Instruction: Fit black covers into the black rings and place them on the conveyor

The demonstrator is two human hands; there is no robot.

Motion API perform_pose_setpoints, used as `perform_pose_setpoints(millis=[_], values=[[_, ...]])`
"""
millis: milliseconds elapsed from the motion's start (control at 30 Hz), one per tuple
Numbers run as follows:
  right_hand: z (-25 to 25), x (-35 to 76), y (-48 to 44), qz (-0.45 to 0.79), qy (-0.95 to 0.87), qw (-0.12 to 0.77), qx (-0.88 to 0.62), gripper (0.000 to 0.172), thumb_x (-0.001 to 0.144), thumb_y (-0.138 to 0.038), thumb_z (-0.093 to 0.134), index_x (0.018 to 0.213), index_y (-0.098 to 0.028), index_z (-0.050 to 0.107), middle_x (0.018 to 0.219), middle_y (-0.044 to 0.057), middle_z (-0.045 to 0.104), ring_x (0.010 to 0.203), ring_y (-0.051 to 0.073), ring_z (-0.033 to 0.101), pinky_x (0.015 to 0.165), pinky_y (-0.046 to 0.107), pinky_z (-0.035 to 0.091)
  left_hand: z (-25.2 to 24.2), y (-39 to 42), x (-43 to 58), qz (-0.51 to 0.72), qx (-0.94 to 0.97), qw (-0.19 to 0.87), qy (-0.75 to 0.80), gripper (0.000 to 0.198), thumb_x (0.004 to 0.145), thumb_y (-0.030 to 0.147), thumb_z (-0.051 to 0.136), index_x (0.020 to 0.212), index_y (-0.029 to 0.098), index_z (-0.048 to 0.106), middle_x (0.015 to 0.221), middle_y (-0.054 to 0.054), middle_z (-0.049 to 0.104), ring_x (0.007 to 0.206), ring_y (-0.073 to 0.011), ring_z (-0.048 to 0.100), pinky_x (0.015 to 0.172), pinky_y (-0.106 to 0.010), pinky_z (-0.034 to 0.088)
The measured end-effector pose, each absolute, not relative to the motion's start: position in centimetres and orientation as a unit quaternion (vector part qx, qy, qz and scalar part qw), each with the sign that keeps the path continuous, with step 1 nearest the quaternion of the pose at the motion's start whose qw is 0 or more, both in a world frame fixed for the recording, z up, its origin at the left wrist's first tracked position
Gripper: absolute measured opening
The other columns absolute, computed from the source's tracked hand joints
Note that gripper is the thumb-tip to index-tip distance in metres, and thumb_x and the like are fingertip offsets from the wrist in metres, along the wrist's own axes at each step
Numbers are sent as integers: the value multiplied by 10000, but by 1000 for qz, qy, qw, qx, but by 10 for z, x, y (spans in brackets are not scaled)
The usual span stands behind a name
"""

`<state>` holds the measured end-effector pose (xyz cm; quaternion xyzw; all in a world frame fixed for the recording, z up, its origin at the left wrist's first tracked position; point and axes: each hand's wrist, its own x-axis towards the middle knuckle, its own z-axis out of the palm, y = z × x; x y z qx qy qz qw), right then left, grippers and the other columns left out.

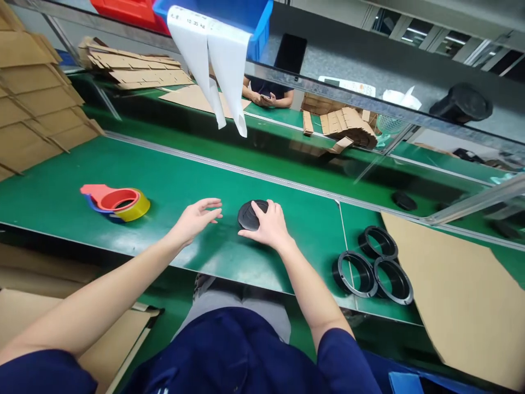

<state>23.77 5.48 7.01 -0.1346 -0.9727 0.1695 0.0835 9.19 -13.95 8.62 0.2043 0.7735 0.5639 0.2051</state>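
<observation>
My right hand (pixel 268 224) grips a round black disc-shaped part (pixel 248 216) over the green table, thumb across its face and fingers round its far edge. Part of the disc is hidden behind the hand. To the left, my left hand (pixel 200 216) hovers above the table with its fingers stretched out and holds nothing. A gap lies between it and the disc. Several black rings (pixel 355 273) with flanged rims stand close together on the table to the right of my right hand.
A tape dispenser (pixel 118 202) with yellow tape lies at the left. Cardboard sheets (pixel 459 290) cover the right side; folded cardboard (pixel 33 93) is stacked at far left. Beyond the metal rail (pixel 246 178), a person (pixel 270 93) holds a phone. A blue bin (pixel 260 33) sits above, with paper strips hanging.
</observation>
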Motion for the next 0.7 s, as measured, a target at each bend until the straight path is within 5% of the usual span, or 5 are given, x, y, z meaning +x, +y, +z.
perform_pose_setpoints(millis=[200, 333, 467, 700], values=[[59, 236, 51, 160, -978, 68, -116, 1136, 737, -793, 788, 1622, -216, 369, 1616, 279, 288, 1470, 482, 303, 1213, 640, 204, 85, -146, 101, 503, 261, 139, 812, 584, 813, 561, 679, 1241, 163, 680, 1254, -148, 719, 1120, -325, 691, 1030, -478, 538], [50, 243, 69, 259, -941, 175, -133, 908, 962, -774, 477, 1644, -200, 304, 1681, 215, 210, 1559, 409, 164, 1241, 649, 135, 103, -116, 113, 382, 407, 53, 828, 573, 990, 527, 432, 1402, 173, 611, 1470, -122, 603, 1379, -316, 547, 1204, -485, 395], [36, 257, 105, 417, -799, 352, -253, 776, 1053, -668, 152, 1599, -170, 389, 1624, 146, 379, 1534, 252, 289, 1265, 501, 240, 104, -67, 125, 234, 558, -24, 796, 686, 1041, 496, 297, 1611, 115, 324, 1683, -148, 291, 1588, -325, 185, 1291, -550, 145], [26, 265, 129, 611, -629, 395, -275, 819, 1019, -769, 215, 1459, -172, 564, 1480, 126, 563, 1374, 238, 527, 1198, 436, 388, 62, -40, 139, 20, 599, 62, 798, 782, 1032, 567, 299, 1656, 118, 157, 1705, -172, 183, 1596, -337, 141, 1258, -654, 29]])
